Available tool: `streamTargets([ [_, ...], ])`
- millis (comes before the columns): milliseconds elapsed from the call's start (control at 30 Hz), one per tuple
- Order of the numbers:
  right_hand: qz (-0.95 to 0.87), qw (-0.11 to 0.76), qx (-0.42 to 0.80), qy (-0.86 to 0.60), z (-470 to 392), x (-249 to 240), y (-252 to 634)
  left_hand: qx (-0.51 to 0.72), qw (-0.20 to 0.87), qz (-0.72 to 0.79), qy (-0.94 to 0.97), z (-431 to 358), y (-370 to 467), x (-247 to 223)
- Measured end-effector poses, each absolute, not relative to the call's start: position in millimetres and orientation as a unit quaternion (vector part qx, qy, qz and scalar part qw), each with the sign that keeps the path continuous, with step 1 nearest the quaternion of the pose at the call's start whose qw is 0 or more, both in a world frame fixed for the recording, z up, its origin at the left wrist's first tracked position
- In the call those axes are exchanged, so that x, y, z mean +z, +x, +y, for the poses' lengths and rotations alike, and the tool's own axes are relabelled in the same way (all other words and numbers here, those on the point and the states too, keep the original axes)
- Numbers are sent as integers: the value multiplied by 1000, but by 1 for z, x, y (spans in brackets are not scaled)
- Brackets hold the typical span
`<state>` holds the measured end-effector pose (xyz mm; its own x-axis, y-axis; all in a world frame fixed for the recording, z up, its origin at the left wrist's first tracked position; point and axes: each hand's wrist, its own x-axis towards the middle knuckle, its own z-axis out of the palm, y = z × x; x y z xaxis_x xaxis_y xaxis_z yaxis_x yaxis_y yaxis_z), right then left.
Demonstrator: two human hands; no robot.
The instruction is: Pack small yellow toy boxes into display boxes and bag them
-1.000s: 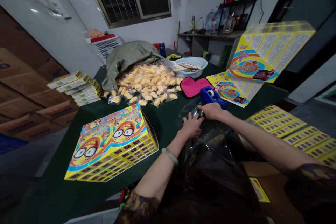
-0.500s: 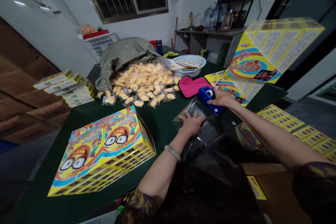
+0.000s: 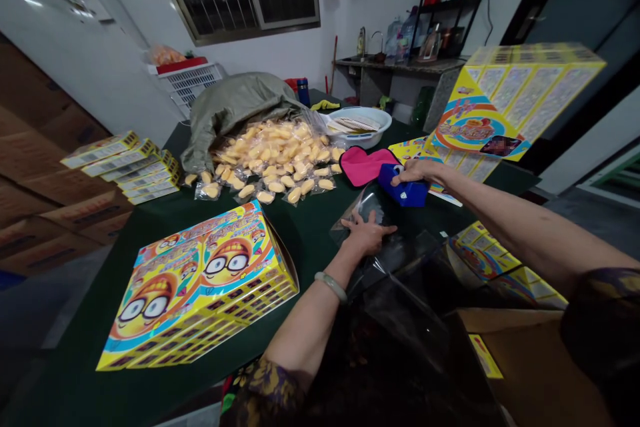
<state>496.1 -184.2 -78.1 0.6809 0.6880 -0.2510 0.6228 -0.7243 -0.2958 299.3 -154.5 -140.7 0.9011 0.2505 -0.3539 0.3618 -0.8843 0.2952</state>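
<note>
My left hand (image 3: 369, 235) lies with fingers spread on a clear plastic sheet or bag (image 3: 395, 287), pressing it to the green table. A pale bangle (image 3: 331, 285) is around that wrist. Gripped from above by my right hand (image 3: 417, 173) is a blue tape dispenser (image 3: 407, 195), which stands on the table just past the plastic. A pink heart-shaped cloth pad (image 3: 364, 167) lies directly behind the dispenser. To the left of my left arm is a block of yellow cartoon-face boxes (image 3: 200, 287).
A grey-green sack (image 3: 235, 103) spills several wrapped yellow pieces (image 3: 280, 157) across the table. Behind stands a white basin (image 3: 367, 127). Stacked yellow boxes (image 3: 500, 107) rise at the right, smaller boxes (image 3: 127, 163) at the left. An open carton (image 3: 540, 353) sits low at right.
The tape dispenser has turned under my right hand, so its side faces me and the white roll is mostly covered. My left hand stays nearly in place. The view has shifted slightly.
</note>
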Motion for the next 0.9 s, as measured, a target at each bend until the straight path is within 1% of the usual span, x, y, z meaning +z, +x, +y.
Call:
streamTargets([
  [100, -346, 57, 175, -920, -185, -90, 482, -154, 165, 157, 961, -155, 298, -142],
  [267, -323, 50, 89, -941, -189, -108, 466, -111, 146, 137, 973, -173, 274, -135],
  [333, -324, 53, 78, -941, -194, -107, 460, -75, 174, 122, 974, -184, 253, -127],
  [400, -336, 73, 37, -938, -202, -101, 445, -1, 255, 93, 963, -192, 226, -117],
  [433, -351, 112, 7, -930, -208, -96, 434, 50, 304, 79, 948, -193, 213, -111],
  [467, -375, 176, -11, -910, -215, -90, 420, 103, 347, 74, 929, -193, 199, -106],
  [500, -409, 258, -8, -875, -222, -83, 403, 151, 374, 82, 911, -192, 186, -100],
  [533, -449, 350, 29, -821, -231, -75, 384, 189, 385, 103, 897, -191, 173, -95],
  [567, -492, 421, 108, -754, -240, -68, 365, 217, 384, 130, 888, -189, 161, -90],
  [600, -532, 455, 196, -686, -249, -62, 346, 236, 375, 162, 882, -188, 150, -86],
  [633, -567, 454, 257, -637, -256, -56, 329, 251, 364, 192, 876, -188, 140, -82],
  [700, -616, 402, 309, -603, -267, -50, 303, 280, 350, 239, 861, -190, 121, -75],
  [767, -631, 360, 289, -624, -269, -51, 288, 319, 353, 279, 834, -194, 104, -69],
  [800, -628, 354, 271, -638, -266, -53, 285, 340, 364, 295, 815, -196, 95, -67],
  [833, -625, 356, 254, -647, -261, -55, 283, 363, 385, 307, 791, -198, 87, -65],
  [900, -618, 370, 237, -652, -249, -59, 282, 398, 460, 312, 730, -202, 70, -59],
])
